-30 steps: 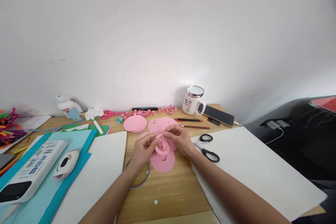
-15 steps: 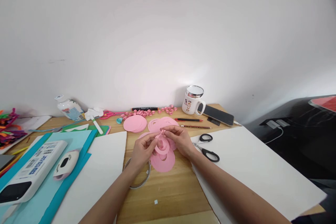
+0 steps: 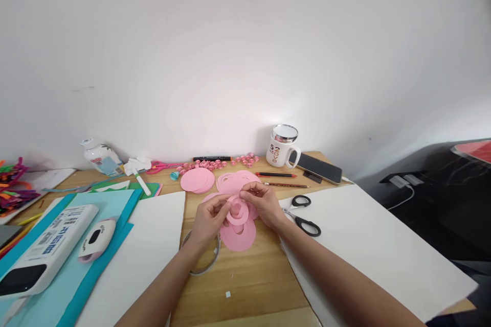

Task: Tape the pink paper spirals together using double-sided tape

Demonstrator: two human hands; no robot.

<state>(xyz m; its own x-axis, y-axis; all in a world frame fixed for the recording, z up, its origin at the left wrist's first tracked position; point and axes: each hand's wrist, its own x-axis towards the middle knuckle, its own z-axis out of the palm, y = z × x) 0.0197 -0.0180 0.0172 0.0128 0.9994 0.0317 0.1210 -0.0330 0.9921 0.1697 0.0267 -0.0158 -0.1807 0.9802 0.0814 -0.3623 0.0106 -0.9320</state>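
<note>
Pinching the left edge of a pink paper ring (image 3: 238, 221) between thumb and fingers of the left hand (image 3: 209, 218), closed on it at the lower centre of the frame. Gripping the upper right edge of the same ring with thumb and fingers of the right hand (image 3: 264, 205). Holding it over cut pink paper (image 3: 238, 241); cannot tell whether touching it. Can see a stack of pink discs (image 3: 195, 180) just up and left, with small pink curls (image 3: 209, 165) and a black marker (image 3: 211, 159) higher, near the middle of the frame. Can make out a grey hoop (image 3: 209, 267) just below the left hand, partly hidden, lying on the wooden table (image 3: 253, 276), and a white scrap (image 3: 228, 295) toward the bottom centre. To the right, can see black-handled scissors (image 3: 298, 221) lying partly on a large white sheet (image 3: 372, 245), and, farther up, a pencil (image 3: 287, 185), a pen (image 3: 276, 175), a white mug (image 3: 276, 152) and a phone (image 3: 318, 169). In the lower left, can see a white box (image 3: 49, 250) and a small white device (image 3: 100, 239) on blue paper (image 3: 115, 208), with a tilted bottle (image 3: 103, 158) above.
</note>
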